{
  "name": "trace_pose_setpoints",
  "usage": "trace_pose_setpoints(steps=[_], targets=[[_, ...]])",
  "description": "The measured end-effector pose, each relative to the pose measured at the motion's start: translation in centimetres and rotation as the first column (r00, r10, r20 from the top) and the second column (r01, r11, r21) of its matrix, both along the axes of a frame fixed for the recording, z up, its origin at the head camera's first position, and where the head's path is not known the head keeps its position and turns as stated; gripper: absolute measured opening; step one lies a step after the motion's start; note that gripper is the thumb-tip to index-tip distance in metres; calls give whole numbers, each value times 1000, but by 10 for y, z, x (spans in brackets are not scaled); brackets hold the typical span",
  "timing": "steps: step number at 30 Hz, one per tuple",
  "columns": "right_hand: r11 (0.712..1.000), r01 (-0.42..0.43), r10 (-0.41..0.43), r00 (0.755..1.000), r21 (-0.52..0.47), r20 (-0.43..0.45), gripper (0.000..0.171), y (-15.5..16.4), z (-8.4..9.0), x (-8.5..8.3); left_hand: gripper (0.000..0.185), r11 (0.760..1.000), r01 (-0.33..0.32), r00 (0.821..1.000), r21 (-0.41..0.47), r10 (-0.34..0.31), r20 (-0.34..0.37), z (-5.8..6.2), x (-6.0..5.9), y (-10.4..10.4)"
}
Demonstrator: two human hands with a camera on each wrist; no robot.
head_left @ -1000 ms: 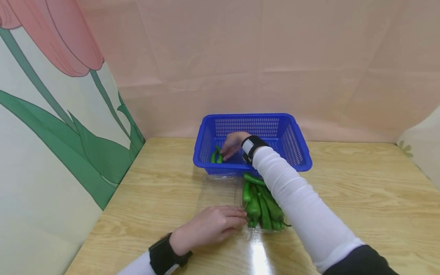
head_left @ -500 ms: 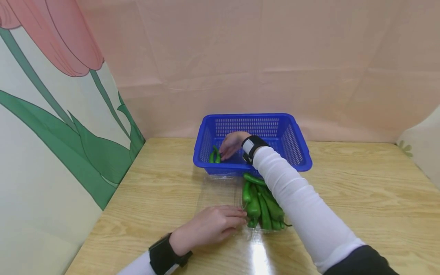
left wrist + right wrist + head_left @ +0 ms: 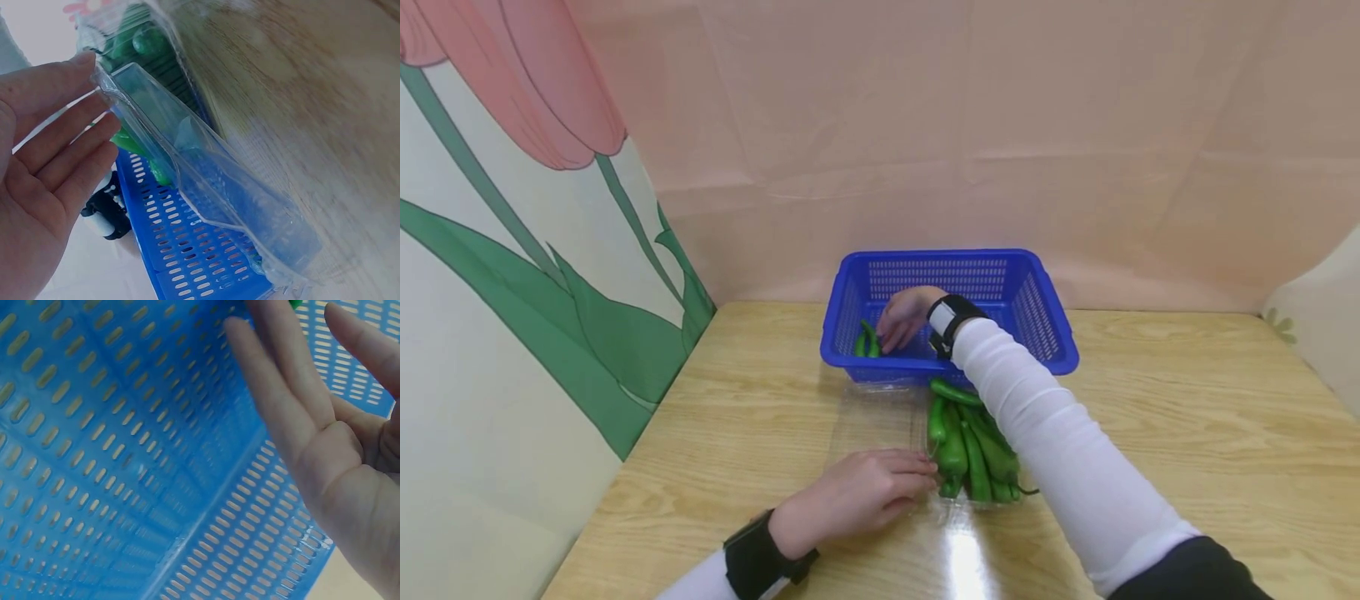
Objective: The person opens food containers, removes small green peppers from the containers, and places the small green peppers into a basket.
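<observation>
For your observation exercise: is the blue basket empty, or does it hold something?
Not empty. The blue basket holds a couple of green peppers at its left end, beside the right hand.

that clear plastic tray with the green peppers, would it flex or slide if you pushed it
The clear plastic tray looks thin-walled, so it would probably flex. It sits on a smooth wooden table, so it may well slide; the left hand rests against its edge. The green peppers fill only one side, so lifting could tilt it.
</observation>
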State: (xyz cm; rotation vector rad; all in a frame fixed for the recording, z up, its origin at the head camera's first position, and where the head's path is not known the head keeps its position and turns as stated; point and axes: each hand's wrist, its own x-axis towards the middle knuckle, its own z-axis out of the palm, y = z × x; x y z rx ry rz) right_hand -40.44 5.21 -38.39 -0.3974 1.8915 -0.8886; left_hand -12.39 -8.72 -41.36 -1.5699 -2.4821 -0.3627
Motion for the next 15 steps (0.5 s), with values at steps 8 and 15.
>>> trace_pose_setpoints(steps=[8, 15], targets=[[997, -40, 44, 997, 65, -67, 42, 2, 22, 0, 28, 1000, 3, 1000, 11, -3, -8, -1, -2, -1], [993, -82, 98, 969, 79, -226, 40, 7, 43, 6, 28, 1000, 4, 1000, 8, -4, -5, -2, -3, -1]])
